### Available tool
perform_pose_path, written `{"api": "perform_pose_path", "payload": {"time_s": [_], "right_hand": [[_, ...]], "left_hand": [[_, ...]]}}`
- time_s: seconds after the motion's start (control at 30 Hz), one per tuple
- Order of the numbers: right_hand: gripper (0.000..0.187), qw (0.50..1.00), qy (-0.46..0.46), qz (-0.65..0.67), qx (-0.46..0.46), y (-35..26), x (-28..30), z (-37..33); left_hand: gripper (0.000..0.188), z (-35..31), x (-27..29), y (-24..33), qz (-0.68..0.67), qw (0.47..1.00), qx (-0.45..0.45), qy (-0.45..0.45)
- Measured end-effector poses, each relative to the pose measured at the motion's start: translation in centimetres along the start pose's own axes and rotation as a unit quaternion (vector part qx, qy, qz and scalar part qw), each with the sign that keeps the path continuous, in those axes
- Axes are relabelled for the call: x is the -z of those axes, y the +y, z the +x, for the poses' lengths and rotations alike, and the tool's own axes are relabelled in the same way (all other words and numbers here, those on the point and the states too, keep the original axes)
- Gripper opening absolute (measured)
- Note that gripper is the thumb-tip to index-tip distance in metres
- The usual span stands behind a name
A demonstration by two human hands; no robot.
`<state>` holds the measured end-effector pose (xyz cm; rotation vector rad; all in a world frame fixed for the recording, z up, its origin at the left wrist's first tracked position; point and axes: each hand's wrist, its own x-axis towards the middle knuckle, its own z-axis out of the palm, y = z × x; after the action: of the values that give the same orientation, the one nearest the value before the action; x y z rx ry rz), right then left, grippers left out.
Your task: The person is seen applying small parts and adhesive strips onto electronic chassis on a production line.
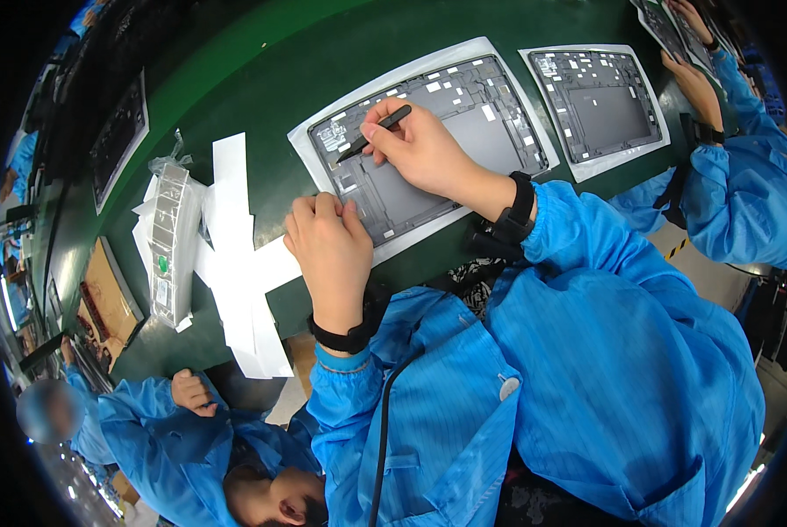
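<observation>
A dark grey tablet back cover (pixel 415 189) lies on a white sheet (pixel 303 145) in the middle of the green bench, with small white pads and a silvery patch on it. My right hand (pixel 418 151) is closed round slim black tweezers (pixel 376 134). Their tip points down at the cover's left side, near the silvery patch; anything at the tip is too small to tell. At the near left corner my left hand (pixel 330 250) has its fingers bent together over the cover's edge, thumb against it.
Left of my left hand lie overlapping white paper strips (pixel 232 220) and a clear-wrapped long pack (pixel 168 250). A second back cover (pixel 600 101) lies to the right. Beyond it a co-worker's hands (pixel 693 88) hold another cover. A person in blue (pixel 165 439) sits at lower left.
</observation>
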<state>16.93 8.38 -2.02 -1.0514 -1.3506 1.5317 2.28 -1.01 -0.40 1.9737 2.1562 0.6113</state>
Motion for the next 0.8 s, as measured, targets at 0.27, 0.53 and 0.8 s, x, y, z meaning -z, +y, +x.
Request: {"api": "perform_pose_path", "payload": {"time_s": [0.27, 0.53, 0.8], "right_hand": [[0.016, 1.0, -0.007, -0.003, -0.008, 0.1, 0.1, 0.1], [0.016, 1.0, -0.007, 0.007, -0.019, -0.2, 0.3, 0.4], [0.019, 0.991, 0.108, 0.001, 0.073, -0.3, 0.3, 0.0]], "left_hand": [[0.014, 0.2, 0.0, 0.1, -0.002, 1.0, 0.001, 0.019], [0.034, 1.3, -0.3, 1.4, 0.073, 0.996, -0.055, 0.022], [0.037, 1.3, -0.6, 1.1, 0.165, 0.985, -0.054, 0.008]]}}
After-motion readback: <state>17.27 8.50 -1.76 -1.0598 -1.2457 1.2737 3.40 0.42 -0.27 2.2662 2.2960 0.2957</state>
